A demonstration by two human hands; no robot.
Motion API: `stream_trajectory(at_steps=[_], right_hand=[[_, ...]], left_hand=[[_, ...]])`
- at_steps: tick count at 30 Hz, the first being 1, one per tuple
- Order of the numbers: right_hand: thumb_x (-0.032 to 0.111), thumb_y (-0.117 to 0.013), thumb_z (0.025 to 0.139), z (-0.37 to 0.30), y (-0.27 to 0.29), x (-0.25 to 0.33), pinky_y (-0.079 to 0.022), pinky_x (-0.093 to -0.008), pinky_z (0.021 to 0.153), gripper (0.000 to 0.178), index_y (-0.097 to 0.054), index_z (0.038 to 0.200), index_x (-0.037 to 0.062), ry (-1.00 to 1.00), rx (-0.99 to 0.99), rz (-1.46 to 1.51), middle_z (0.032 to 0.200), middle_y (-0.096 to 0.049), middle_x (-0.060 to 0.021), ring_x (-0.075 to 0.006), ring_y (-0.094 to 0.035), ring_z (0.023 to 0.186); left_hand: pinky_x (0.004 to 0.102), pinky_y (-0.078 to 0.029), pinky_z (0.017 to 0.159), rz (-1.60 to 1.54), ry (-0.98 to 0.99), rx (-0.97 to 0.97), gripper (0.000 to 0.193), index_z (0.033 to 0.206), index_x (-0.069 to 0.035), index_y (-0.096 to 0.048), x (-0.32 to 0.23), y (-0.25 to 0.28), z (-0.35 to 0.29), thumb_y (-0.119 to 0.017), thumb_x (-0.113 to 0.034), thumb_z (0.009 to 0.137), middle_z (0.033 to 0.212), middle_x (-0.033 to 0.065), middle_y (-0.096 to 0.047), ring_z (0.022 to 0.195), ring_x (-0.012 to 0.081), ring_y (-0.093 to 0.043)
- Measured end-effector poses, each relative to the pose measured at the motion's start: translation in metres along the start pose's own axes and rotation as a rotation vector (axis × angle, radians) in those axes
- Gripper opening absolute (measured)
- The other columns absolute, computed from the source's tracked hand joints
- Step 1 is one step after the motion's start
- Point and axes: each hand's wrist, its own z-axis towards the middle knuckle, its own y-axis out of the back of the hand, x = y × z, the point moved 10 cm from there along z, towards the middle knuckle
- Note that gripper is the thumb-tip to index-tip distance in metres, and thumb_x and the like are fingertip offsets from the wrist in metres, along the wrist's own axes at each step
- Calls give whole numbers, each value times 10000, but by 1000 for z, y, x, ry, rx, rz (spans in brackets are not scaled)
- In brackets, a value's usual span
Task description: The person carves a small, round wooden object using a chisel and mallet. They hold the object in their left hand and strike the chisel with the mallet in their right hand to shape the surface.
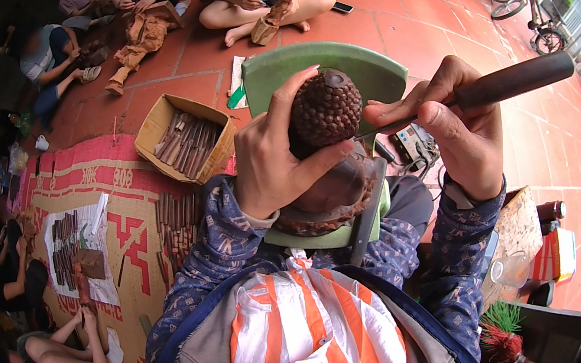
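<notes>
Head cam, only view here: dark carving (328, 112) is right in front of the wearer, knobby end toward the top of the view. Left hand (275, 157) is wrapped round its left side, gripping it. Right hand (464, 125) is just right of it, pinching a tool (516, 81) that slants down-left at the knobs. Can't tell if the tip's touching.

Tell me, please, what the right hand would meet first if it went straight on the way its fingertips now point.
The right hand, holding the dark-handled tool, would most likely meet the bumpy brown carving in the left hand first; any gap between them is hard to judge from this view.
</notes>
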Motion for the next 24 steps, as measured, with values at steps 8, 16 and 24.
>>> stream_trajectory(at_steps=[8, 16, 24], right_hand=[[-37, -644, 861, -48, -15, 8, -540, -450, 853, 170, -482, 909, -49, 401, -276, -350, 989, -652, -321, -369, -669, 963], [42, -592, 909, -70, -17, 2, -549, -452, 832, 142, -477, 911, -41, 424, -395, -259, 906, -657, -298, -354, -679, 892], [81, -661, 838, -93, -53, -18, -493, -311, 523, 189, -508, 737, 38, 179, 64, -252, 720, -637, -121, -241, -620, 563]], left_hand=[[406, -551, 712, 32, -33, -26, 768, 1331, -20, -424, -2, 2, 0, -733, -468, 789, 1019, 202, -655, 864, 357, -688], [386, -546, 719, 21, -62, 1, 826, 1342, -11, -410, -6, 4, 0, -752, -489, 761, 1020, 187, -641, 860, 346, -672], [390, -519, 823, -376, -402, 98, 640, 1154, 29, -567, -76, 40, -25, -775, -418, 747, 1062, 180, -612, 940, 313, -622]])
